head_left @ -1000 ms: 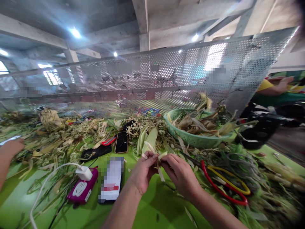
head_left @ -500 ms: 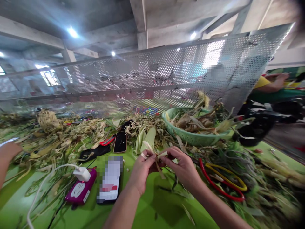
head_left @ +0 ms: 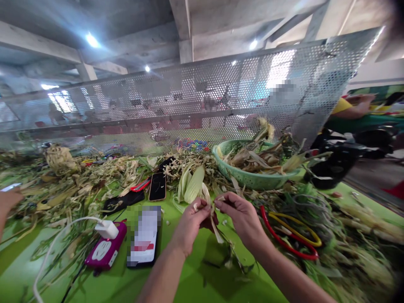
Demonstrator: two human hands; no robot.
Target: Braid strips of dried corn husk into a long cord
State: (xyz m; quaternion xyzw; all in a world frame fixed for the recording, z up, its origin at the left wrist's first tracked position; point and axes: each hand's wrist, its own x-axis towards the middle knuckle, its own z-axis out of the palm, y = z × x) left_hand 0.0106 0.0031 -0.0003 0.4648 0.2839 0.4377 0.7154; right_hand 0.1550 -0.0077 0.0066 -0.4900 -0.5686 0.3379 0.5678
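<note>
My left hand (head_left: 193,221) is closed, pinching a strip of pale corn husk (head_left: 216,232) whose tail hangs down over the table. My right hand (head_left: 240,214) sits just beside it with thumb and forefinger pinched on a small whitish bit, seemingly husk. Only a narrow gap parts the two hands' fingertips. Just beyond them lie broad pale green corn husks (head_left: 194,184). Thin dark green stalks (head_left: 235,256) lie on the table below the hands.
A green basket (head_left: 252,179) of dry husks stands behind right. Red and yellow loop handles (head_left: 288,235) lie at right. Phones (head_left: 145,235), a purple power bank (head_left: 105,252) with a white plug and a red cutter (head_left: 141,184) lie left. Another person's hand (head_left: 9,202) holds a phone at far left.
My right hand has drawn slightly apart from the left, and the husk strip hangs more to the right. The other person's hand has shifted left. The view has moved a little.
</note>
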